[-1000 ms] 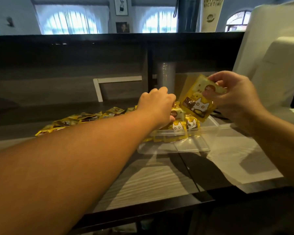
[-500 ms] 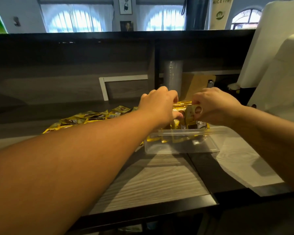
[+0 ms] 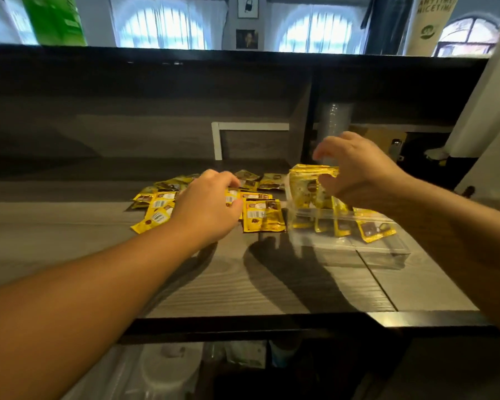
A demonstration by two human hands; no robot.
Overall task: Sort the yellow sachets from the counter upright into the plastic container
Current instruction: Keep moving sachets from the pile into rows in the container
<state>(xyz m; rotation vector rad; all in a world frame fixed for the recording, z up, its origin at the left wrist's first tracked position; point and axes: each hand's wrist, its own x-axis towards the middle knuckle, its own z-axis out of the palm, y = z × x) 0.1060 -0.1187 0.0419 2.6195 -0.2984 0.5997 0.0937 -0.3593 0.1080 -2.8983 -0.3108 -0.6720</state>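
The grey wood-grain counter (image 3: 243,284) fills the middle of the frame. Right of centre stands the clear plastic container (image 3: 381,249), with yellow sachets in the container (image 3: 309,192) upright at its far end and some leaning lower right. A pile of loose sachets (image 3: 261,216) lies flat at centre, just left of the container. The right hand (image 3: 355,174), fingers curved and spread, hovers at the upright stack; whether it touches cannot be told. The left hand (image 3: 205,206) reaches palm-down over the pile, fingertips curled onto a sachet, grip unclear. Judged advice: take one sachet by its edge, turn it vertical, and slide it against the stack while the right hand steadies the row.
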